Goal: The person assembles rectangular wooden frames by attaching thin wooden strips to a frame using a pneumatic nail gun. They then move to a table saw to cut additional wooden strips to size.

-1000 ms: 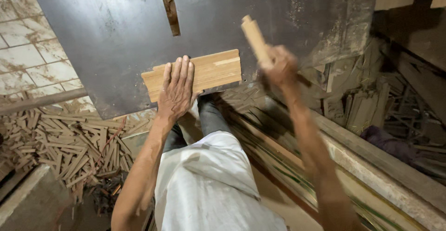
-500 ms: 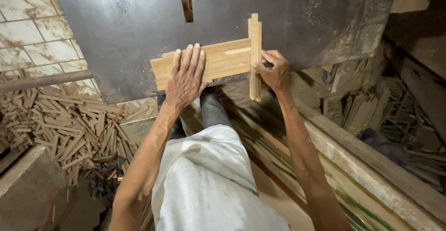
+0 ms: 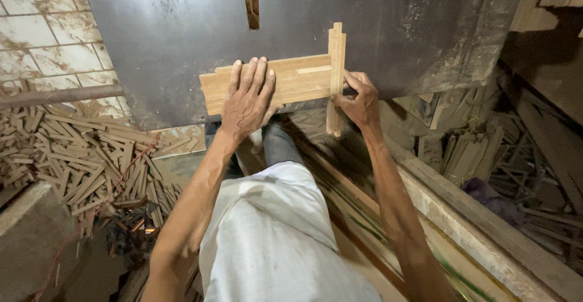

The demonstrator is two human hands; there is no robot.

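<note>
While the left hand (image 3: 248,98) is lying flat with its fingers spread wide on a pale wooden board (image 3: 285,82), the right hand (image 3: 358,100) is pinching a narrow wooden strip (image 3: 334,74) at the board's right end. The left hand is gripping nothing; its palm is simply pressing down on the board's left half. The right grip is narrow, with thumb and fingers closing around the strip near its lower part. The board is resting lengthwise, left to right, at the near edge of a dark grey metal worktop (image 3: 152,41), with its near side close to that edge. The strip is standing crosswise to the board, running from far to near; it is touching the board's right end, and its near end is sticking out past the worktop's edge. Whether the strip is lying on top of the board or butting against it, I cannot tell. A narrow slot (image 3: 250,1) is cutting into the worktop at the far side, a little left of the strip and well apart from both hands. Down on the left, a heap of short wood offcuts (image 3: 85,162) is covering the floor beside a tiled wall (image 3: 42,29). On the right, more stacked wood scraps (image 3: 467,150) are lying beyond a long timber beam (image 3: 486,223).
</note>
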